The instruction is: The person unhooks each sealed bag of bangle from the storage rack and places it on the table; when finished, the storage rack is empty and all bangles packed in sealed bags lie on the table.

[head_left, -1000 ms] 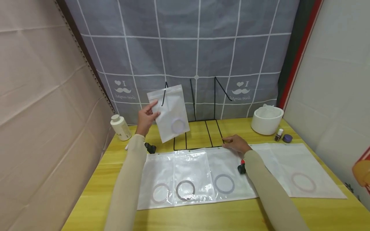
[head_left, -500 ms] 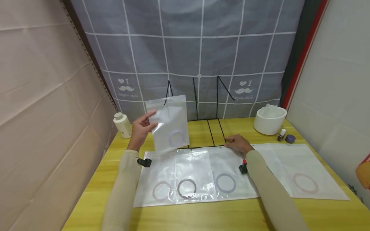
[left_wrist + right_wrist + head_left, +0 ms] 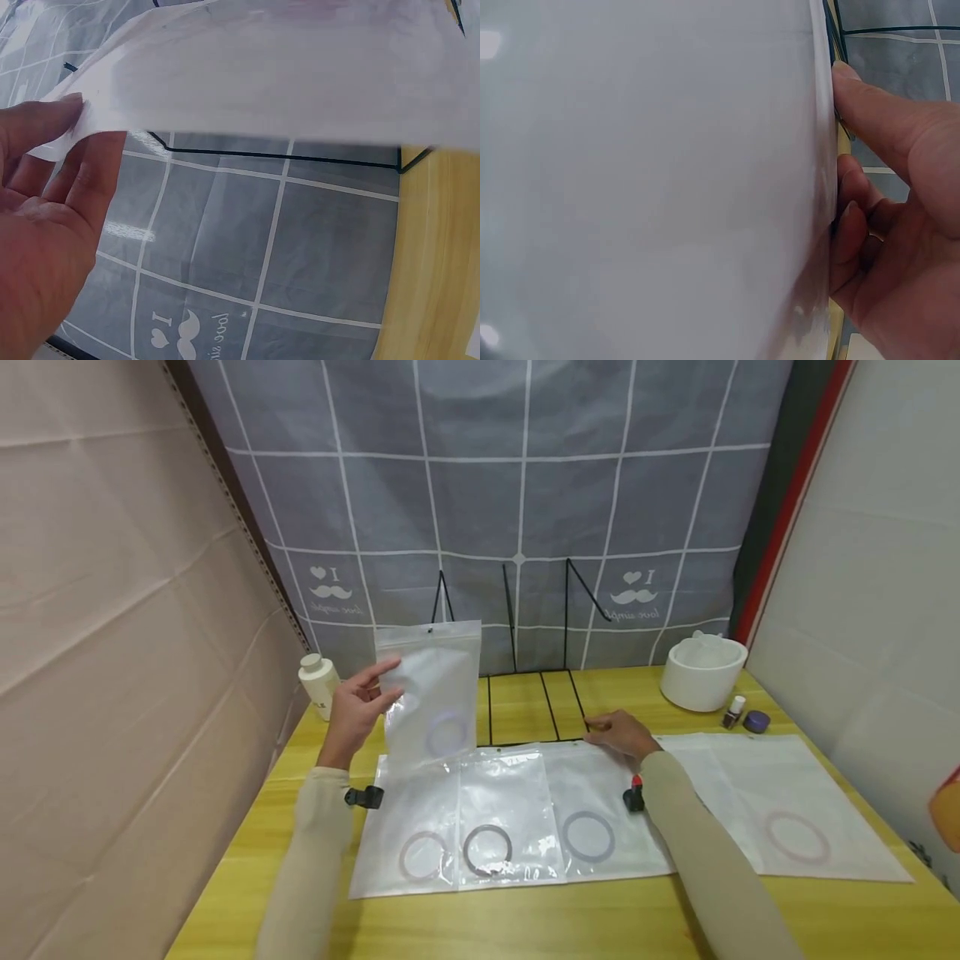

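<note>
Zip bag (image 3: 433,702) with a pale ring (image 3: 446,734) inside is held upright in the air by the left hand (image 3: 354,710), pinched at its left edge between thumb and fingers, just above the far left end of the row of flat bags (image 3: 491,814) on the yellow table (image 3: 525,927). Its long axis runs up and down, sealed top uppermost, and it sits right in front of the black wire rack (image 3: 525,693), which lies just behind and to the right of it. So the left hand is clearly the nearer one to the rack's left slot. The right hand (image 3: 618,735) is kept low, fingers curled loosely and pressed onto the top edge of the rightmost flat bag in the row, near the rack's front rail.
</note>
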The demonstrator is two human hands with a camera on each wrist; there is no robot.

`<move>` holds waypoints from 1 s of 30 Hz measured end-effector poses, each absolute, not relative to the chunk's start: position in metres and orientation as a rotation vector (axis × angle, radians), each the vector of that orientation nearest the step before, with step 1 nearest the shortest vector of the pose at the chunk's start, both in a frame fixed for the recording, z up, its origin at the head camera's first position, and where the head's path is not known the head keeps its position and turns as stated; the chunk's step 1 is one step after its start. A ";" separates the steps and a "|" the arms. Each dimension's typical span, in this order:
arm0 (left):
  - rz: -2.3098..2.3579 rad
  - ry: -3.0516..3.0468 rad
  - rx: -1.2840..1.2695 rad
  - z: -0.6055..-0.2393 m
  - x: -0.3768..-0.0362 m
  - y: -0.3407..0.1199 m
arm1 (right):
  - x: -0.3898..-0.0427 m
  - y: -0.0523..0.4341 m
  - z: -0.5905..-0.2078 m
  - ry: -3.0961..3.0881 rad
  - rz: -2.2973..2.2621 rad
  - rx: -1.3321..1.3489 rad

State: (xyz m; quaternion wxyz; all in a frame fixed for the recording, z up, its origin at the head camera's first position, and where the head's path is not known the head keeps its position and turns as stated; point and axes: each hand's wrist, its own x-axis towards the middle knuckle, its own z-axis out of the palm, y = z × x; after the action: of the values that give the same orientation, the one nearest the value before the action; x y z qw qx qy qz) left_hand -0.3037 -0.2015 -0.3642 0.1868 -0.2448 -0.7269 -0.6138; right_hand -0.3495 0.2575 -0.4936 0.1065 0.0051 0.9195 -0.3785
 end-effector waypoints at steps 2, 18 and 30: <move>-1.741 -2.025 -0.707 -0.361 -0.299 -0.202 | -0.349 0.258 -0.494 2.710 -1.104 0.005; -2.513 -1.925 -0.526 -0.399 -0.226 -0.296 | -0.347 0.259 -0.487 2.659 -1.127 0.042; -2.136 -2.703 0.081 -0.464 -0.242 -0.381 | -0.353 0.258 -0.488 2.655 -1.117 0.020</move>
State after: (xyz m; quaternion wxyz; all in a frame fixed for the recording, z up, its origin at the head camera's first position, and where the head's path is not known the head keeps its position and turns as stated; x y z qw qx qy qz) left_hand -0.2419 -0.3810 -0.4641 -0.1515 0.0231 -0.7753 -0.6127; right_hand -0.3525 0.2581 -0.4878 0.1302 0.0069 0.9139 -0.3844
